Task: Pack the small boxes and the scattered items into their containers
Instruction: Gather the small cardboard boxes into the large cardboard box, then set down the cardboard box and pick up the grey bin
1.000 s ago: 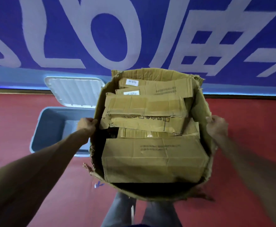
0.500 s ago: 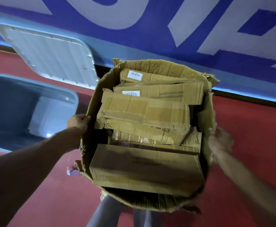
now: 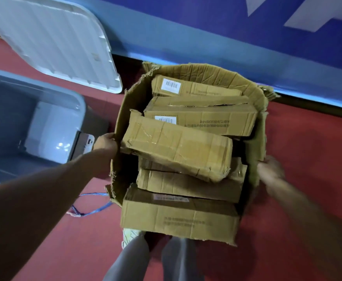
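Gripping the torn carton (image 3: 206, 74) by its left wall, the left hand (image 3: 105, 144) curls over the edge. The right hand (image 3: 270, 171) lies at the carton's right wall, too blurred to tell whether it grips. Small boxes (image 3: 176, 151) lie stacked aslant inside the carton. An open grey bin (image 3: 79, 102) stands just left of it on the red floor (image 3: 308, 149), with its white lid (image 3: 50, 43) beyond. A blue cord (image 3: 93, 207) lies near-left of the carton.

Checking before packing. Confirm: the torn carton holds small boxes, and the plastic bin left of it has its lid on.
Wrong: the head view shows the plastic bin open, its white lid off, beyond it by the wall. The torn carton does hold small boxes.
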The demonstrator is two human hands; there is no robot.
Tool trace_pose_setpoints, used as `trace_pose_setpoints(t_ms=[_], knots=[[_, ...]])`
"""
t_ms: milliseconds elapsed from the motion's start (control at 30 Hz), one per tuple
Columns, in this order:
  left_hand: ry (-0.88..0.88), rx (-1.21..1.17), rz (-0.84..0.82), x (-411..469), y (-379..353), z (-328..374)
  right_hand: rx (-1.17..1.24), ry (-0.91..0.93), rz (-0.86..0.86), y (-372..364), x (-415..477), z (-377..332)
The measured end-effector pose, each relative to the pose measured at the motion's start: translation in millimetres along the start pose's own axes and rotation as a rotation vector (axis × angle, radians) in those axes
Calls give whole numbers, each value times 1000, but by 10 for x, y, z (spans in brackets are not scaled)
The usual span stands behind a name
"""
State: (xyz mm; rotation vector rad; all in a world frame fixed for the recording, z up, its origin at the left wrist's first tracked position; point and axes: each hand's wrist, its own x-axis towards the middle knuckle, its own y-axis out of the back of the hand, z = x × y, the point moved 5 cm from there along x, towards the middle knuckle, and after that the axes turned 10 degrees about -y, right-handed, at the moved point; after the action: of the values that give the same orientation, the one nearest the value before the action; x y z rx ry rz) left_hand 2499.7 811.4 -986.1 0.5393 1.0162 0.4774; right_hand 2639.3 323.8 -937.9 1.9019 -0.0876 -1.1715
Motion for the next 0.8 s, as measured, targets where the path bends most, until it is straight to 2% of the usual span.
trace_pose_setpoints(t_ms=[67, 167, 333, 433, 633, 800], knots=[[29, 6, -17, -20, 41, -50, -31, -21, -28, 68, -94, -9], [12, -55, -11, -775, 318, 571, -75, -20, -26, 237, -371, -61], [-56, -123, -8, -1707, 835, 1197, -122, 90, -148, 476, -1282, -375], [-123, -100, -83, -2198, 1285, 1398, -128, 144, -220, 616, -1879, -621], [-211, -49, -151, -3097, 2193, 1446, -209, 235, -303, 725, -3100, -935], [-266, 15, -232, -3580, 2766, 848, -192, 267, -366, 520, -4206, -998]])
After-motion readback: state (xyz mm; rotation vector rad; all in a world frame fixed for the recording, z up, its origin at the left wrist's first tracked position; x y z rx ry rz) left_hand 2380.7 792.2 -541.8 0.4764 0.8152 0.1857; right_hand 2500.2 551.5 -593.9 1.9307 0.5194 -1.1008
